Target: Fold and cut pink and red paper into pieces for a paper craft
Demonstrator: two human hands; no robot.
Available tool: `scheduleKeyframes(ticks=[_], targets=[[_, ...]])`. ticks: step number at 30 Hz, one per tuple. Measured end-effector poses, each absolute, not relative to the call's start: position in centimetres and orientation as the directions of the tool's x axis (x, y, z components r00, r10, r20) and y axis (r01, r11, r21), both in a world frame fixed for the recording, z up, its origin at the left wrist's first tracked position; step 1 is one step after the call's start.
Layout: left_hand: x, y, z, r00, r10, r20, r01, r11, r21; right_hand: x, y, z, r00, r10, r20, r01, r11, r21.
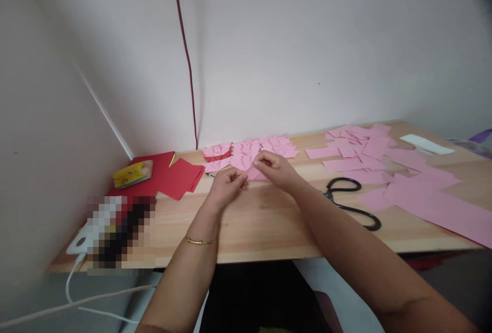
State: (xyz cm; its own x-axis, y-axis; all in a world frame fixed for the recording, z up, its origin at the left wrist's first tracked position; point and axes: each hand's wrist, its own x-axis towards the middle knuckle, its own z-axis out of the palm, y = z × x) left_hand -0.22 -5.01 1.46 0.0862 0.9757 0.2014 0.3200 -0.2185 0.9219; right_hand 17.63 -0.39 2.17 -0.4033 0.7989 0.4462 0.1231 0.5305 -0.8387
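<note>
A small piece of pink paper (254, 173) is between my two hands above the wooden table. My left hand (229, 185) pinches at its left side, fingers pressed together. My right hand (274, 168) is closed in a pinch at its upper right. Behind my hands lie pink cut-paper pieces (246, 152) with jagged edges, near the wall. A red strip (218, 157) lies among them on the left. A dark pen tip (209, 174) shows just left of my left hand.
Scissors (346, 197) with black handles lie beside my right forearm. Pink scraps and sheets (434, 200) cover the right side. At left are red sheets (180, 178), a yellow packet (132, 174) and a white power strip (82, 241) with cables.
</note>
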Motion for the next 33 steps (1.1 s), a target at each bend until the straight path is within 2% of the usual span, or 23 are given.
scheduleKeyframes(ticks=[6,10,16,22,26,30,33], targets=[[-0.45,-4.85,2.15,-0.100,0.954,0.284,0.147,-0.268,0.952,18.13,0.16,2.03,-0.369,0.853,0.370,0.022,0.406,-0.913],[-0.39,-4.86,2.37,-0.151,0.946,0.288,0.082,-0.278,0.957,18.01,0.31,1.87,-0.361,0.865,0.349,0.008,0.377,-0.926],[-0.30,-4.89,2.28,-0.179,0.941,0.287,0.061,-0.280,0.958,17.97,0.12,2.12,-0.336,0.852,0.403,0.063,0.447,-0.892],[-0.67,-4.90,2.04,-0.135,0.909,0.394,0.188,-0.367,0.911,18.01,0.02,2.23,-0.344,0.811,0.473,0.078,0.526,-0.847],[-0.91,-4.95,2.11,-0.134,0.897,0.421,0.208,-0.390,0.897,18.02,0.05,2.24,-0.348,0.807,0.477,0.084,0.533,-0.842],[-1.07,-4.96,2.25,-0.107,0.909,0.402,0.187,-0.379,0.906,18.04,0.03,2.37,-0.356,0.803,0.478,0.080,0.536,-0.841],[-1.03,-4.72,2.07,-0.159,0.924,0.347,0.105,-0.334,0.937,18.08,-0.01,2.42,-0.361,0.812,0.459,0.099,0.522,-0.847]])
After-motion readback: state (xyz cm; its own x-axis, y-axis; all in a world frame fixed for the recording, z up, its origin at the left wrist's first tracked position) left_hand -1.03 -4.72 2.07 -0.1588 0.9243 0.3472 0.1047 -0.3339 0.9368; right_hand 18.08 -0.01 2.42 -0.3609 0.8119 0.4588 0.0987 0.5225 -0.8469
